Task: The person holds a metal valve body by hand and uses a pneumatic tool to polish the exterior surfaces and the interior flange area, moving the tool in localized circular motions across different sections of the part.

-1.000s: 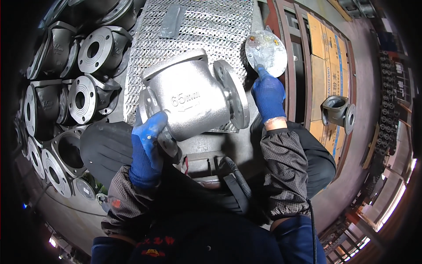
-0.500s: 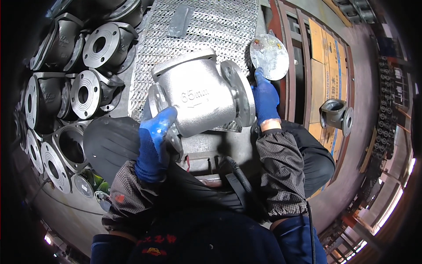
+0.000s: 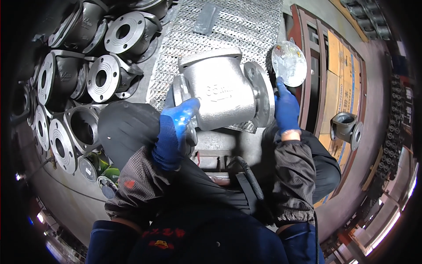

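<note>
Left hand (image 3: 175, 131) grips valve (image 3: 222, 94) by left flange (image 3: 178, 90), right hand (image 3: 288, 109) at right flange (image 3: 264, 97), grip unclear; small valve (image 3: 344, 129) on cardboard (image 3: 335, 94), mouth open.

Raised digits and letters (image 3: 215, 90): silver flanged casting (image 3: 224, 110) | printed lettering (image 3: 340, 99): tan cardboard (image 3: 333, 57) | red characters (image 3: 169, 232): dark shirt (image 3: 206, 240)

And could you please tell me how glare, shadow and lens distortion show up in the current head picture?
In the head view, glare whitens the face of the silvery casting, partly washing out its raised marking; in the head view, dark shadow falls just below it; in the head view, the fisheye lens bows the red-brown frame, and the outer rim goes black.
</note>
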Motion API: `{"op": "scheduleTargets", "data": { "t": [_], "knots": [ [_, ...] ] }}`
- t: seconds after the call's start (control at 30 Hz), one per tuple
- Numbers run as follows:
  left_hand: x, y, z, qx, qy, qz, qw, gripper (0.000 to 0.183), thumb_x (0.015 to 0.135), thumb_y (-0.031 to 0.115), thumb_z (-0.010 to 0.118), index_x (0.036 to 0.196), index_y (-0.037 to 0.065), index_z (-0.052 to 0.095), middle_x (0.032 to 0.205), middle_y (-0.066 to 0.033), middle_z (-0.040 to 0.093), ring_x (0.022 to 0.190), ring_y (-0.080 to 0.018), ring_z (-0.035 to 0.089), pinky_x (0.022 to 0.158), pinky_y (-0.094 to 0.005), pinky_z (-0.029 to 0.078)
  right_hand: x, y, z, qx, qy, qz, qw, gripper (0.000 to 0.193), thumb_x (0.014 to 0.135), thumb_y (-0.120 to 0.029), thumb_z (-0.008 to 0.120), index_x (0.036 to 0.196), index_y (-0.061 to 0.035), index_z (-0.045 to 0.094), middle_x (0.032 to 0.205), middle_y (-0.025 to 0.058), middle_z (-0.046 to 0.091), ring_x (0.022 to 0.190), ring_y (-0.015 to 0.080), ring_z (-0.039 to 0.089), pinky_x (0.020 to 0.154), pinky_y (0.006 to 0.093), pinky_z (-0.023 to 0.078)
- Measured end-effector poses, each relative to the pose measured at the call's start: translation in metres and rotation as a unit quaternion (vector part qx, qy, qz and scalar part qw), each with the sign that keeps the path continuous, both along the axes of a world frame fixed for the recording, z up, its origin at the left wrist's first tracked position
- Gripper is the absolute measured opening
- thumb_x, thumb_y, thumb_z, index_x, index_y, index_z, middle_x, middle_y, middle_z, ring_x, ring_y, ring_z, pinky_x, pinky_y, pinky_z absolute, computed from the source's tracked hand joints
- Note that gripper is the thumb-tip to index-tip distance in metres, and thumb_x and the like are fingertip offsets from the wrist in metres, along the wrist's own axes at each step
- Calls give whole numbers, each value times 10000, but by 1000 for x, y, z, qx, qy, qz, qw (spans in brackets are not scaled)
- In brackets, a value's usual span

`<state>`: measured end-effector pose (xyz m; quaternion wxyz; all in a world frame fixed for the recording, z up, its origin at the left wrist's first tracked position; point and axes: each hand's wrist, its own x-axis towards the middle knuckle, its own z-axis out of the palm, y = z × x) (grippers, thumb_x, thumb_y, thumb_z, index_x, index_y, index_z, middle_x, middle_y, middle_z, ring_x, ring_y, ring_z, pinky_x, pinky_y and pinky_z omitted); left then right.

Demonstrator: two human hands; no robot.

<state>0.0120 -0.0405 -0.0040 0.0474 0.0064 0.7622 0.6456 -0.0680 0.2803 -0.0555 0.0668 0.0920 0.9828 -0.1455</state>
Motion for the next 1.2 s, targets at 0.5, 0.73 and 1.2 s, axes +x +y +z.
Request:
{"op": "scheduleTargets", "data": {
  "t": [0.5, 0.73, 1.2],
  "knots": [
    [-14, 17, 48, 176, -322, 110, 924, 416, 959, 282, 423, 992, -84, 617, 603, -100, 600, 506, -156, 594, 467, -253, 458, 95, -107, 128, -449, -82, 35, 889, 463, 937, 21, 457, 1396, 23, 397, 985, 122, 673, 714, 91, 598, 606, 194, 487],
    [-9, 10, 33, 162, -288, 63, 942, 455, 994, 312, 431, 996, -112, 594, 542, -70, 581, 418, -124, 548, 406, -230, 451, 81, -112, 132, -452, -133, 27, 882, 438, 909, 45, 491, 1346, 14, 472, 872, 99, 693, 590, 46, 562, 545, 182, 464],
    [0, 17, 22, 211, -155, 121, 957, 190, 883, 104, 565, 985, -51, 606, 719, -54, 591, 561, -108, 556, 470, -234, 452, 67, -108, 128, -411, -148, 48, 898, 409, 895, 22, 523, 1304, 27, 510, 886, 103, 682, 548, 72, 564, 509, 200, 466]
  ]
}}
